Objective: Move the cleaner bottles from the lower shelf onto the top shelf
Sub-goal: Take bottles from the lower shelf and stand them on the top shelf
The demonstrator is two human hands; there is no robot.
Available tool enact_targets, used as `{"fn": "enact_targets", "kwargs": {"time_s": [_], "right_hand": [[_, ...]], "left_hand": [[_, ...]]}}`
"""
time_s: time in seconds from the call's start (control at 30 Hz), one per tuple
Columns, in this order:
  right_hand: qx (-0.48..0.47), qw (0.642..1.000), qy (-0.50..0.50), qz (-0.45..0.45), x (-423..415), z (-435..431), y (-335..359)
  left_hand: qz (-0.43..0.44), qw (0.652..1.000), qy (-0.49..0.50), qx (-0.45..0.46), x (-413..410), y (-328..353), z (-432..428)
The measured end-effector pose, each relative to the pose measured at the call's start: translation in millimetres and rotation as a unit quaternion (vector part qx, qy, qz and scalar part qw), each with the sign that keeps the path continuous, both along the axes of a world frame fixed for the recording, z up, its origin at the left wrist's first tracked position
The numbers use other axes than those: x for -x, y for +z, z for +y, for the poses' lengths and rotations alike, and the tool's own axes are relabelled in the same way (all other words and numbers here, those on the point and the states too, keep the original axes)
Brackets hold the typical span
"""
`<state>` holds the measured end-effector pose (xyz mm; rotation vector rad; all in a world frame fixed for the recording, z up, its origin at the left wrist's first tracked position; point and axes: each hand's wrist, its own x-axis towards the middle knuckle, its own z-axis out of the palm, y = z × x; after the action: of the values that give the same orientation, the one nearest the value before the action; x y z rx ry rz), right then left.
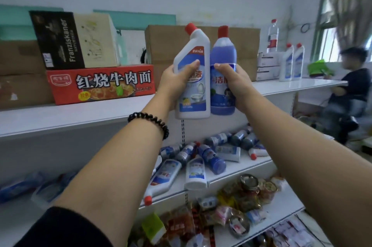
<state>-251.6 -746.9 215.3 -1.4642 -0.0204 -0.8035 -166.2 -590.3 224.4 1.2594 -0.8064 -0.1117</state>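
Observation:
My left hand (175,83) grips a white angled-neck cleaner bottle (193,94) with a red cap. My right hand (233,83) grips a blue cleaner bottle (222,53), also red-capped. Both bottles are upright, side by side and touching, held in the air at the front edge of the top shelf (80,116). Two white cleaner bottles (292,63) stand upright at the right end of the top shelf. On the lower shelf (237,174) several white and blue cleaner bottles (209,158) lie in a loose pile.
A red noodle carton (100,83), a dark beer box (60,39) and brown cardboard boxes (161,45) fill the top shelf's left and back. A clear water bottle (272,35) stands on white boxes. Snack packets crowd the bottom shelves. A person (350,89) sits at right.

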Motion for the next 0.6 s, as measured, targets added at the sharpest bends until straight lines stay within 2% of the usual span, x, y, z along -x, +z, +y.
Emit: {"fn": "enact_targets", "kwargs": {"time_s": [0.33, 0.6], "right_hand": [[0.015, 0.999, -0.037, 0.000, -89.5, -93.9, 24.8], [0.009, 0.999, -0.047, 0.020, -147.5, -168.6, 12.2]], "left_hand": [[-0.046, 0.998, 0.013, 0.047, -89.3, 29.3, -92.0], [-0.053, 0.996, 0.062, 0.034, -148.1, 17.2, -134.3]]}}
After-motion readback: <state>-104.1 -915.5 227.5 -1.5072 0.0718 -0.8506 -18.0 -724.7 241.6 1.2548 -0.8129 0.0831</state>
